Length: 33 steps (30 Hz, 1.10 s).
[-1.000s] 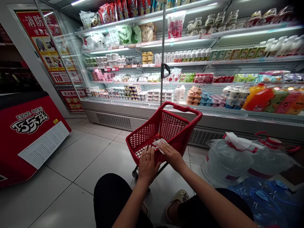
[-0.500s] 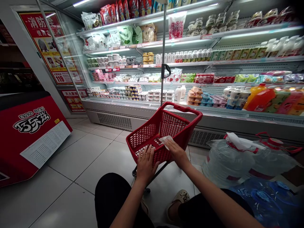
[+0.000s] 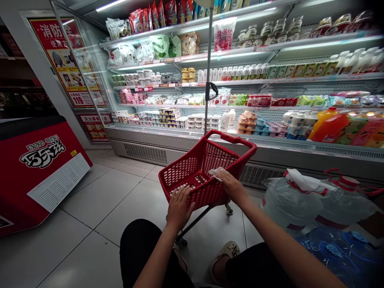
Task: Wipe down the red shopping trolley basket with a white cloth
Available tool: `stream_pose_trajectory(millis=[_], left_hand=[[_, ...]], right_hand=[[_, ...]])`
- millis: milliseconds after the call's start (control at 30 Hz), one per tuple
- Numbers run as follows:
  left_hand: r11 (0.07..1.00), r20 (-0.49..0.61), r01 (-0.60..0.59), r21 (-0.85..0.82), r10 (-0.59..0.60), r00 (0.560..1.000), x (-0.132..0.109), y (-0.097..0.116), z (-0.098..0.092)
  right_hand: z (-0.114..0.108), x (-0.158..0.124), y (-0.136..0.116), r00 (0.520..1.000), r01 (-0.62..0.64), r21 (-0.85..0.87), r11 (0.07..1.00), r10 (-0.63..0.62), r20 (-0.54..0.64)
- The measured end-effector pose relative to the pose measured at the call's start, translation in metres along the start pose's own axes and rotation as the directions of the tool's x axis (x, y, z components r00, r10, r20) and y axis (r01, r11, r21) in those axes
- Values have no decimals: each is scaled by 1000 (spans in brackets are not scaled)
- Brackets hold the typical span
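A small red shopping cart (image 3: 192, 170) with a mesh basket stands on the tiled floor just in front of my knees. My left hand (image 3: 179, 207) grips the near rim of the basket, fingers curled over the edge. My right hand (image 3: 229, 185) presses a white cloth (image 3: 216, 172) against the basket's right rim, fingers closed on it. The basket looks empty inside.
A lit chiller shelf (image 3: 240, 140) of dairy and drinks runs behind the cart, with a metal pole (image 3: 208, 68) in front. Large water jugs (image 3: 288, 202) lie at the right. A red freezer cabinet (image 3: 39, 168) stands at the left.
My right hand has slid the white cloth along the basket's rim to the right and farther away. The left hand shifted slightly left on the near rim. The cart turned a little.
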State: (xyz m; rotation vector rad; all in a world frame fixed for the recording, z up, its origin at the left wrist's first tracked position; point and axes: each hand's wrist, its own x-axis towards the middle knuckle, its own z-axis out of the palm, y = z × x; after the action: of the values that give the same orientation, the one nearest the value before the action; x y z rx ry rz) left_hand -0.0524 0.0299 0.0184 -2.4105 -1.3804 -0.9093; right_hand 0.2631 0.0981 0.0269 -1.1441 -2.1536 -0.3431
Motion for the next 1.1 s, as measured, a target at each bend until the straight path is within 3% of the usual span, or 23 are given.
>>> stream_pose_trajectory(millis=[100,200,300,467,667,767,967,1100], left_hand=[[998,-16,23,59,-22,1000,0,4,1],[993,-19,30,111,-28,999,3,16,6],[992,-2,-7,123,7,1000,5,26,13],[987,-4,-52,150,53,999,4,25,18],[995,11,-36,90,35,999,4,22,15],[996,12,-11,91,9,1000,8,26,17],[991,46,-51,127,46,998,25,45,27],[987,60,-89,131,82,995,29,45,30]], right_hand=[[11,-3,-29,999,5,16,1000,-5,-35],[19,-6,-64,998,60,33,998,-59,-5],[19,-6,-81,994,101,26,995,-102,35],[5,-7,-53,989,146,6,989,-146,33],[-10,-10,0,1000,14,-52,999,-15,-11],[-7,-11,-1,1000,-14,-39,999,13,-26],[12,-9,-31,998,50,15,999,-49,-28],[9,-5,-23,993,114,-12,993,-114,3]])
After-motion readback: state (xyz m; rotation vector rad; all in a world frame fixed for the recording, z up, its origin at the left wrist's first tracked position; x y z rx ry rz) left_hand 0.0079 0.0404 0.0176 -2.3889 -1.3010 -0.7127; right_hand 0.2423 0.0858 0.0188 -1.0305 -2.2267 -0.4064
